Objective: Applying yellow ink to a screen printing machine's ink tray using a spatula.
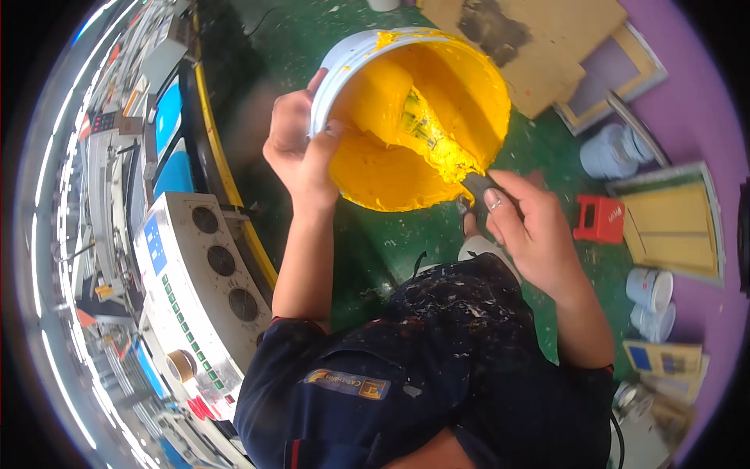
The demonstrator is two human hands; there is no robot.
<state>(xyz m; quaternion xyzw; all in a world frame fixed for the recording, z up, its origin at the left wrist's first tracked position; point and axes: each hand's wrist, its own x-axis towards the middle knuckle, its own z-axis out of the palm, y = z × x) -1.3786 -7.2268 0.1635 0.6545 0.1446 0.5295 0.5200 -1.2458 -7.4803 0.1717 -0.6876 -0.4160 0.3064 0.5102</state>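
Observation:
A white bucket (341,66) is tilted so that its mouth faces me, its inside coated with thick yellow ink or paint (469,82). My left hand (301,144) grips its left rim, thumb over the edge and fingers round the outside. In my right hand (531,223) is the dark handle of a spatula (428,134), held at the lower right of the rim. The spatula's blade reaches into the bucket and is smeared with yellow, so its exact shape is partly hidden. Some yellow clings where the handle crosses the rim.
To the left runs a long machine with a white control box (195,273) and blue pads (168,117). A red stool (600,219), framed screens (672,223) and white buckets (650,289) stand along the purple wall. Stained cardboard (539,39) lies on the green floor (375,242).

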